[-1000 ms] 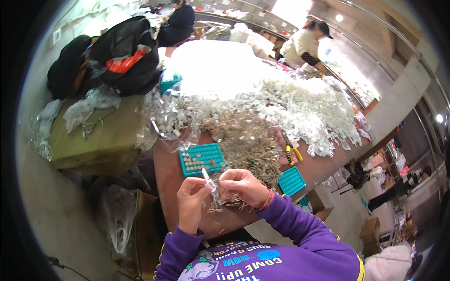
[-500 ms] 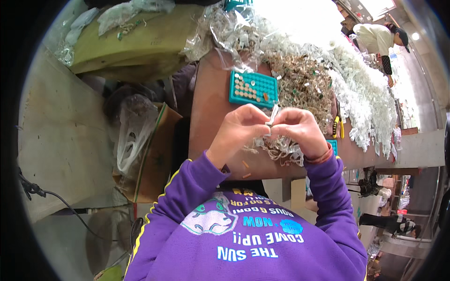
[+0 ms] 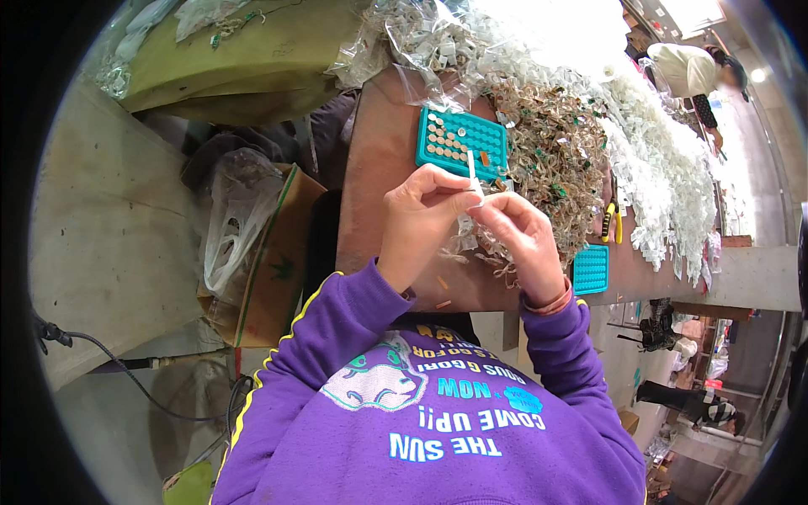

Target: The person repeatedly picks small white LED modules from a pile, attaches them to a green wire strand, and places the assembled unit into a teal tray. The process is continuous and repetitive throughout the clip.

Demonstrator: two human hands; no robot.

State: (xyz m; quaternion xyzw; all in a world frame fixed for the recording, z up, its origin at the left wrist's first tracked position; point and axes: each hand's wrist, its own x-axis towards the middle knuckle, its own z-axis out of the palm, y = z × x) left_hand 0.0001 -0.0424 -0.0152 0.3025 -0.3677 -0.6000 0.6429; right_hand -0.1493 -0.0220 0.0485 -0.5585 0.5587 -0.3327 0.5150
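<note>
Your left hand [image 3: 421, 215] and right hand [image 3: 518, 240] are up together in front of your chest, fingertips meeting over the near edge of the brown table [image 3: 379, 168]. Between them you pinch a thin white strip [image 3: 472, 172] that stands nearly upright; both hands are closed on it, the left near its base, the right just beside it. Half a second ago the hands were in the same pinch, but your head has tilted a little, so the teal tray [image 3: 461, 141] now sits just above your fingertips in view, where before it lay further off to the upper left. The strip itself has kept its place between your fingers, so the fiddling work at your fingertips looks unfinished. The tray holds rows of small round pieces on its left part, with other holes bare. Beyond it lies a heap of brownish scraps [image 3: 547, 160], then a long drift of white scraps [image 3: 665, 168]. A second teal tray [image 3: 590, 269] rests near your right wrist, and yellow-handled pliers [image 3: 608, 220] lie just above it
</note>
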